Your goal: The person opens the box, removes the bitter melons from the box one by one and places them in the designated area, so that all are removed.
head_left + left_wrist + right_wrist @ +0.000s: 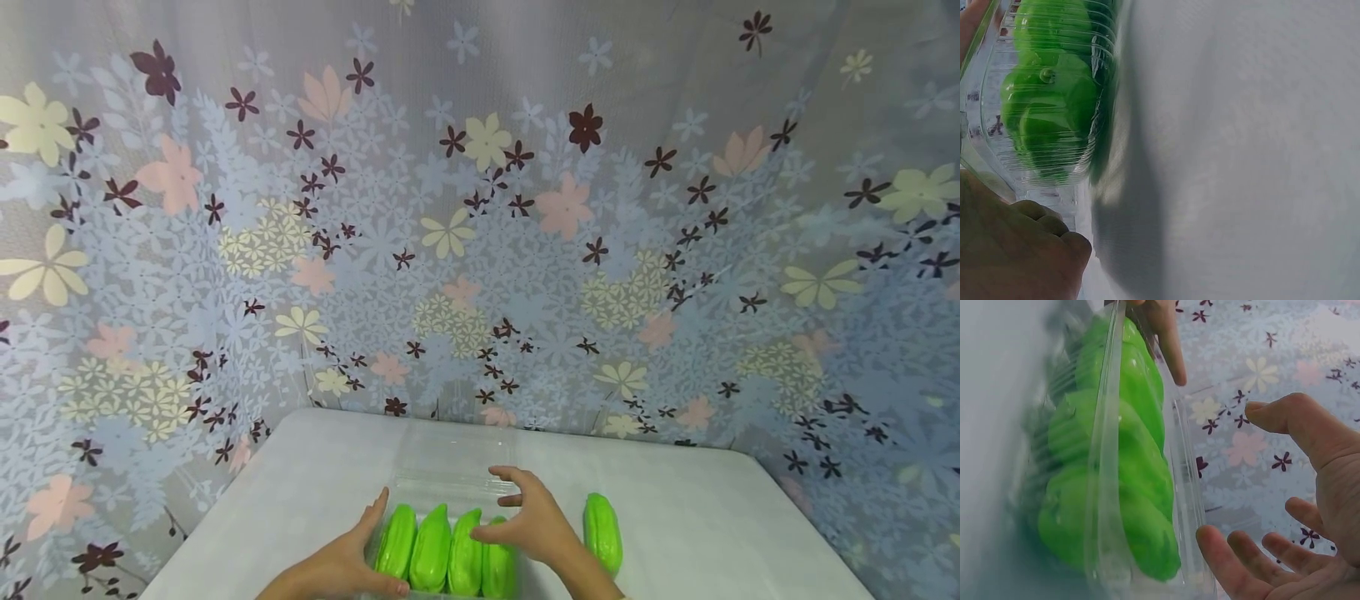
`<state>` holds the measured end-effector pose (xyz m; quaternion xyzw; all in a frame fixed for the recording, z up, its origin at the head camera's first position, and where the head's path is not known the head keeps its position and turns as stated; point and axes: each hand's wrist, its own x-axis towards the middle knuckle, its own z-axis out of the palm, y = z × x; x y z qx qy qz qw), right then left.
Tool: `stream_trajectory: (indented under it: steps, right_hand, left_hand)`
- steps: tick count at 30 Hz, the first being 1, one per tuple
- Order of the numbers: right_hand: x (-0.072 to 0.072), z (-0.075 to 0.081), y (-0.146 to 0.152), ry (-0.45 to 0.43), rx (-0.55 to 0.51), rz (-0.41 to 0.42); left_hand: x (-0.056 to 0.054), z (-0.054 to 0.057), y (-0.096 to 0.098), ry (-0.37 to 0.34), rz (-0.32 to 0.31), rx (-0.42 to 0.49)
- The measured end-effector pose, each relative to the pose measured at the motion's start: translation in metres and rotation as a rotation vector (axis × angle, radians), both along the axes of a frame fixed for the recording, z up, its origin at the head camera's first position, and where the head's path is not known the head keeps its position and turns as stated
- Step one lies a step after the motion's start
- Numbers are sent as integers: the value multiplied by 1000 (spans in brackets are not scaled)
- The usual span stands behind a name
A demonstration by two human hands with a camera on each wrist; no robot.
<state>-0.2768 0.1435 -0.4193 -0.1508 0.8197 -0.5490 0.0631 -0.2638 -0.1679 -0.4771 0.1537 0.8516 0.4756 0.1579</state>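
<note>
Green gourds (431, 557) (so named by look only) lie side by side, four in a clear container (1107, 456) on the pale worktop (682, 508); its lid (453, 454) stands open on the far side. Left grip (337, 560) spread along the container's left side, fingers extended, thumb at the near edge. Right grip (542, 521) also spread, thumb and fingers parted over the right end. Fifth gourd (603, 535) lies apart, right of that hand.

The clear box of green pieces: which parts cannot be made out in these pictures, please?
- Left wrist view: the clear box is cut off by the top edge.
- Right wrist view: its left side is blurred.
- Head view: the rightmost green piece inside is partly hidden by the right hand.
</note>
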Motion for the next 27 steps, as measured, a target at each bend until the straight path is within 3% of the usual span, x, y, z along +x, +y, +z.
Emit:
stream_trajectory:
  steps: [27]
  right_hand:
    - [8, -16, -45, 49, -4, 89]
  left_hand:
    - [1, 0, 0, -35, 0, 4]
